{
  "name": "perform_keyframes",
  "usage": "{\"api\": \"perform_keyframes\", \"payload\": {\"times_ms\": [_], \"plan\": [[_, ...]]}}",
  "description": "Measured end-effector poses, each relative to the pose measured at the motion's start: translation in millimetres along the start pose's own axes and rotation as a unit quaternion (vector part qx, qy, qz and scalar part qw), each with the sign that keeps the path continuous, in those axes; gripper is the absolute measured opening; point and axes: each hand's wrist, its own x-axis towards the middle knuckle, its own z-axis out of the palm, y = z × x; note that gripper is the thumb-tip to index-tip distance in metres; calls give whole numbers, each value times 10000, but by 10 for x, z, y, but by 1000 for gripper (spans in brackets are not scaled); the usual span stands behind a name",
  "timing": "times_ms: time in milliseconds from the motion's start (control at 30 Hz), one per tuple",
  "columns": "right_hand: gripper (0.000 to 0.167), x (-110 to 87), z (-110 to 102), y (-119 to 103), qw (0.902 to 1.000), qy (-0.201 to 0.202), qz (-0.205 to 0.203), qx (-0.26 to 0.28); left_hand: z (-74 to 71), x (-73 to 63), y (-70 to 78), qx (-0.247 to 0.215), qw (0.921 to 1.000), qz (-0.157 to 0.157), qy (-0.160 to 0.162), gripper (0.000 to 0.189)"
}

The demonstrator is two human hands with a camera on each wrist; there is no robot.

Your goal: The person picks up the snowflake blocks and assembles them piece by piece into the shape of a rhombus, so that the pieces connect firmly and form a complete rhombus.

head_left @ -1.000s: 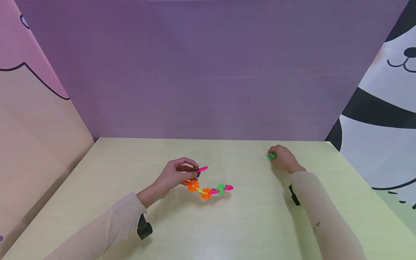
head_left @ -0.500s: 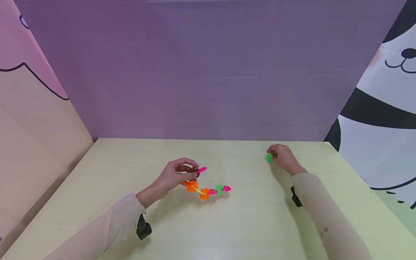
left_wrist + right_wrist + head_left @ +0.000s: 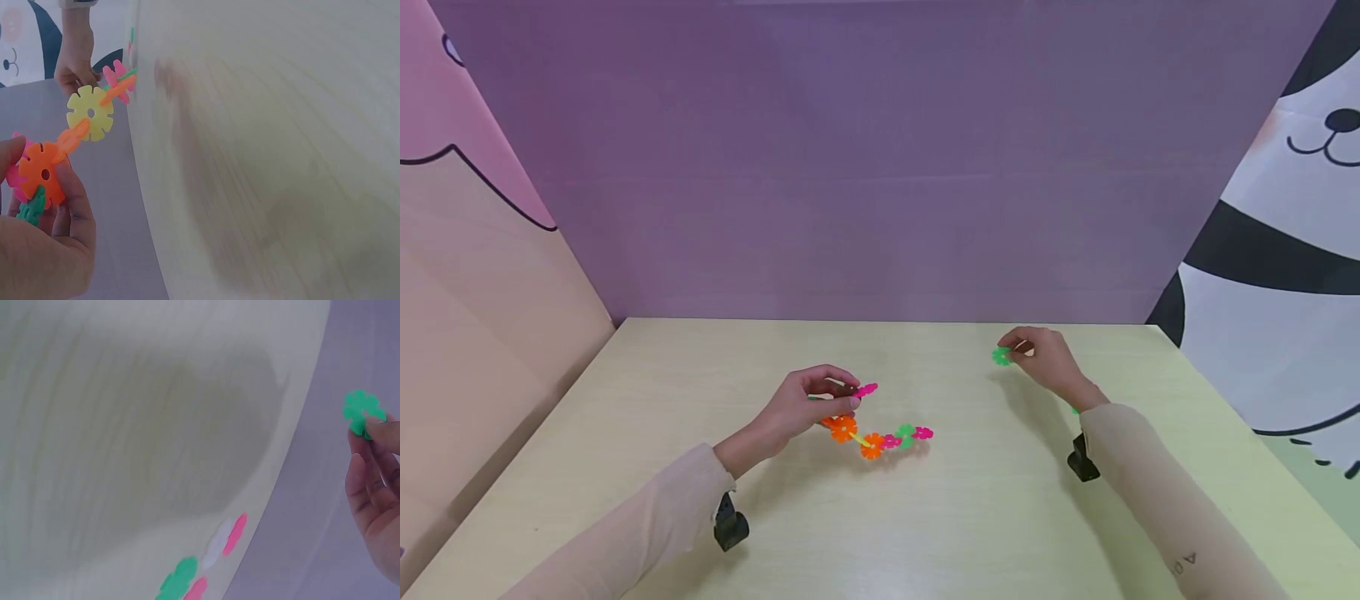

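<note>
My left hand (image 3: 797, 407) pinches one end of a chain of interlocking flower-shaped plastic discs (image 3: 871, 447). In the left wrist view an orange disc (image 3: 39, 169), a pink one and a dark green one sit among the fingers, and a yellow disc (image 3: 90, 113) hangs farther along. The chain's free end, with a light green and a pink disc (image 3: 923, 433), reaches rightward over the table. At the back right, my right hand (image 3: 1047, 360) holds a single green disc (image 3: 1002, 356) between thumb and fingertips, raised above the tabletop.
Loose discs lie on the table in the right wrist view: green (image 3: 178, 580), white (image 3: 217, 544) and pink (image 3: 235, 534) among them. The right forearm mostly hides them in the head view. A purple panel (image 3: 880, 167) stands behind the pale wooden table (image 3: 925, 525).
My right hand has lifted and shifted left with the green disc, which now shows its flat face. The left hand and the chain have stayed nearly still.
</note>
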Motion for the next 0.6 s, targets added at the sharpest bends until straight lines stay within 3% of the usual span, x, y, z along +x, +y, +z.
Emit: {"api": "perform_keyframes", "payload": {"times_ms": [167, 600], "plan": [[17, -12, 43, -145, 9992, 61, -46, 385, 3, 9, -6, 120, 9999, 45, -28, 27], [16, -138, 203, -686, 9913, -402, -394, 1191, 39, 35, -20, 226, 9997, 54, -32, 29]]}}
